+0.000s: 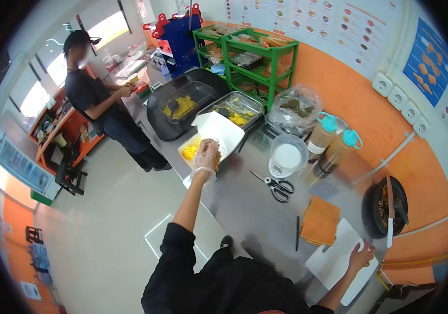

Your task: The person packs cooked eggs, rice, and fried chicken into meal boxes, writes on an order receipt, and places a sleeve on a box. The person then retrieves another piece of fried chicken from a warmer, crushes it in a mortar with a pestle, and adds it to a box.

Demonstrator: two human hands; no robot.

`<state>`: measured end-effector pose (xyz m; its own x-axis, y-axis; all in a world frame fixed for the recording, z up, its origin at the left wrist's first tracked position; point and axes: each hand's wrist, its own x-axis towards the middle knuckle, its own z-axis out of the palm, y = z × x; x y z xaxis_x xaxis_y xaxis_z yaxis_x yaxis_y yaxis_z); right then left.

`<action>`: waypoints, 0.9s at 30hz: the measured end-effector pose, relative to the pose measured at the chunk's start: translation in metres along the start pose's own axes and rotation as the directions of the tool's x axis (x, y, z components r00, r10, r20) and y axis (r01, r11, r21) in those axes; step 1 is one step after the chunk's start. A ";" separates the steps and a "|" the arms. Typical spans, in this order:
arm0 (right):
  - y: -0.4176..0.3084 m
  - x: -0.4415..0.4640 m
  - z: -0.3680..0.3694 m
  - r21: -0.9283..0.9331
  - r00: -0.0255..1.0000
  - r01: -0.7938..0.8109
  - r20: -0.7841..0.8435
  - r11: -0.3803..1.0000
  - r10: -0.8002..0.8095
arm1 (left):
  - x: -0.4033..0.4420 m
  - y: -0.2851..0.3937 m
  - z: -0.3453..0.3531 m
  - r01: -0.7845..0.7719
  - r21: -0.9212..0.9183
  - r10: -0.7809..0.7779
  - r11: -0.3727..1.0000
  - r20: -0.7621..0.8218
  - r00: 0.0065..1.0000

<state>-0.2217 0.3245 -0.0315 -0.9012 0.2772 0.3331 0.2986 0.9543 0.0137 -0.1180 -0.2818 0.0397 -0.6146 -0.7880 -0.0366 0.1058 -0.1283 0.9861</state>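
My left hand (pixel 205 156), in a clear plastic glove, reaches into an open white takeaway box (pixel 229 133). Its fingers are closed around a brown, rough-crusted piece of fried food (pixel 216 158), partly hidden by the glove. Yellow food (pixel 190 152) fills the box's left side. At the lower right, my bare right hand (pixel 361 256) rests on a white cutting board (pixel 334 256) with its fingers apart, holding nothing. An orange cloth (pixel 321 220) lies against the board's far edge, beside a thin black stick-like item (pixel 297 233).
Scissors (pixel 276 187), a plastic tub (pixel 289 156) and two blue-capped bottles (pixel 322 137) stand mid-counter. Behind the box are trays of yellow food (pixel 237 111) and a green rack (pixel 260 57). A knife (pixel 390 209) lies across a black mortar (pixel 373 209). A co-worker (pixel 96 94) stands at the far left.
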 end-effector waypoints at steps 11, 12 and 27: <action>-0.114 -0.114 -0.050 0.246 0.978 0.051 0.183 0.968 -0.098 | 0.057 -0.020 -0.045 -0.323 0.892 -0.199 0.316 0.395 0.897; -0.126 -0.114 -0.048 0.319 0.970 0.116 0.168 0.941 -0.177 | 0.062 -0.024 -0.047 -0.322 0.890 -0.204 0.321 0.397 0.895; -0.257 -0.171 -0.099 0.708 0.865 0.334 0.032 0.622 -0.501 | 0.101 -0.038 -0.093 0.407 0.226 -0.466 0.885 0.403 0.788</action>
<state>-0.1131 0.0212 0.0012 -0.9390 -0.2347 0.2512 -0.3378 0.7657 -0.5473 -0.1113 -0.4127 -0.0167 -0.8484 -0.3186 -0.4228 -0.3335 -0.2985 0.8942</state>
